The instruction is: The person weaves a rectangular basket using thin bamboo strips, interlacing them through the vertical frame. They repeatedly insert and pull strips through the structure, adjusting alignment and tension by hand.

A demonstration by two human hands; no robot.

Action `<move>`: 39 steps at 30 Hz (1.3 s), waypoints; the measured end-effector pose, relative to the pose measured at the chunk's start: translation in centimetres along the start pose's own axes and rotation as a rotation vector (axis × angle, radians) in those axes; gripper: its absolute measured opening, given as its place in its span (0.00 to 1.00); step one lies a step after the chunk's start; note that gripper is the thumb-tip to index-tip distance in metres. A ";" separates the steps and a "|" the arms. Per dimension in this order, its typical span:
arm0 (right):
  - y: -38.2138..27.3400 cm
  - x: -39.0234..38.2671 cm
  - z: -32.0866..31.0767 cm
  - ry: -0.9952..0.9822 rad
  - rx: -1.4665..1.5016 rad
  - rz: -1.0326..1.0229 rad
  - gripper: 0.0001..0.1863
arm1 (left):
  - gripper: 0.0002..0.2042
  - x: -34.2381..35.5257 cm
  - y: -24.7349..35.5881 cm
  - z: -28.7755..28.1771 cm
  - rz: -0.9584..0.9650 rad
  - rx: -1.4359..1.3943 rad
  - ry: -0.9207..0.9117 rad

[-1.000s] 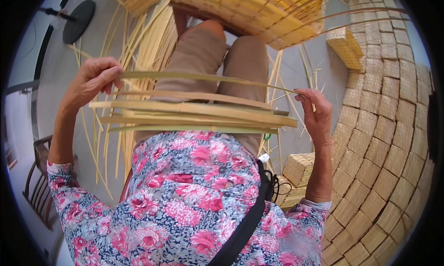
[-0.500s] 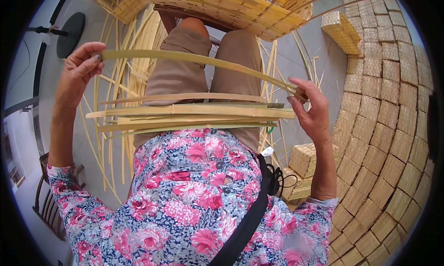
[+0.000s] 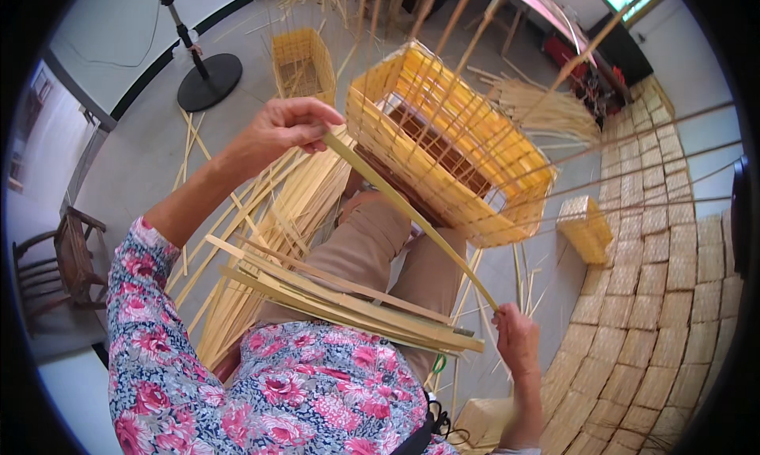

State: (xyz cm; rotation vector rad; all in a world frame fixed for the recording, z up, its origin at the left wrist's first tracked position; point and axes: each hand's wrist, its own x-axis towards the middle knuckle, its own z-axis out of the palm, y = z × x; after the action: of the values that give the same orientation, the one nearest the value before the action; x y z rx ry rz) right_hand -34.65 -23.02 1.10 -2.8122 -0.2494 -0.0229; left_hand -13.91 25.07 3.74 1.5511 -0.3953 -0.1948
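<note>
A long flat strip, dull green-yellow, ran slantwise between the person's two hands, above the lap. Its upper end was at the left hand, where the grip was clamped on it, thumb and fingers together. Its lower end was at the right hand, whose grip was pinched on it with the fingertips. The strip bowed slightly and passed over the knees; whether it touched the big basket's near side could not be told.

Below the strip, a loose row of shorter strips lay across the thighs of the brown trousers, close to the flowered shirt.

Just beyond the knees was a big yellow basket, oblong and tilted in the view, with long thin stakes sticking out from its sides. To the left of the legs, a thick spread of pale strips lay on the grey floor. Past it were a smaller basket and a stand with a round black base. At the far left was a dark wooden chair.

On the right, a small woven box was near a large bank of stacked woven blocks that curved along the side. Behind the big basket, more strips were heaped on the floor.
</note>
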 end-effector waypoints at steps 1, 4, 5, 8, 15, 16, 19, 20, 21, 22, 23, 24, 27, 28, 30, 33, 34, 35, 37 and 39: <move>0.0 -0.3 0.2 0.007 -0.011 -0.002 0.04 | 0.10 0.7 0.3 0.1 0.025 -0.002 -0.014; 0.0 -1.5 -0.1 0.088 -0.107 -0.061 0.04 | 0.12 3.3 0.4 0.1 0.070 -0.013 -0.074; -0.1 -1.5 -0.4 0.134 -0.080 -0.113 0.05 | 0.14 4.0 0.4 -0.1 0.091 -0.008 -0.083; -0.3 -2.5 -0.8 0.246 -0.108 -0.079 0.05 | 0.25 6.2 0.7 -0.4 0.172 0.117 0.054; 0.1 -4.9 0.1 0.626 0.165 0.069 0.06 | 0.22 12.0 2.7 -1.6 0.355 0.203 0.091; 0.2 -4.6 -0.1 0.689 0.225 0.088 0.07 | 0.19 11.8 3.3 -1.7 0.406 0.188 0.174; -0.4 -3.9 -0.7 0.840 0.369 0.208 0.09 | 0.11 10.1 6.4 -1.0 0.500 0.231 0.343; 0.0 -3.6 -1.0 0.859 0.471 0.238 0.09 | 0.12 9.9 6.4 -0.7 0.533 0.213 0.289; 0.4 -3.0 -1.0 0.870 0.584 0.266 0.09 | 0.14 9.5 6.2 -0.5 0.558 0.204 0.239; 0.6 -2.4 -1.1 0.882 0.695 0.294 0.10 | 0.16 9.5 6.1 -0.3 0.584 0.192 0.188; 0.4 -1.9 -0.9 0.902 0.832 0.308 0.10 | 0.18 9.6 5.9 0.2 0.650 0.264 0.303; 0.2 -0.7 -0.6 0.911 0.855 0.275 0.10 | 0.21 9.2 5.8 0.4 0.700 0.361 0.425; -0.8 -0.1 -0.3 0.884 0.799 0.255 0.09 | 0.22 5.9 3.3 -0.5 0.576 0.535 0.381; -0.8 -0.6 -0.2 0.854 0.739 0.240 0.09 | 0.22 4.2 2.3 -1.6 0.493 0.571 0.297; 0.2 -2.5 0.7 0.794 0.685 0.221 0.08 | 0.37 0.1 -1.7 -3.2 0.253 0.761 -0.174; 0.5 -6.2 2.5 0.638 0.520 0.221 0.07 | 0.36 -6.8 -5.9 -0.6 0.274 0.824 -0.395; 0.5 -7.2 2.6 0.611 0.468 0.215 0.07 | 0.34 -8.3 -6.0 1.0 0.274 0.902 -0.440; 0.0 -8.3 2.5 0.568 0.405 0.233 0.07 | 0.31 -9.3 -6.0 2.4 0.291 0.969 -0.488; 0.6 -8.7 3.4 0.425 0.371 0.266 0.09 | 0.23 -10.5 -4.6 3.6 0.194 1.121 -0.564; 0.3 -8.3 4.1 0.340 0.446 0.299 0.12 | 0.16 -11.8 -3.1 4.8 0.239 1.052 -0.610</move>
State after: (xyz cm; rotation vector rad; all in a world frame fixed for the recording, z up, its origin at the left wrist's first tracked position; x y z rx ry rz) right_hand -42.81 -23.43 -3.27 -2.3242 0.2202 -0.3313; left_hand -26.17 24.92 -0.92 2.4345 -1.3062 -0.2955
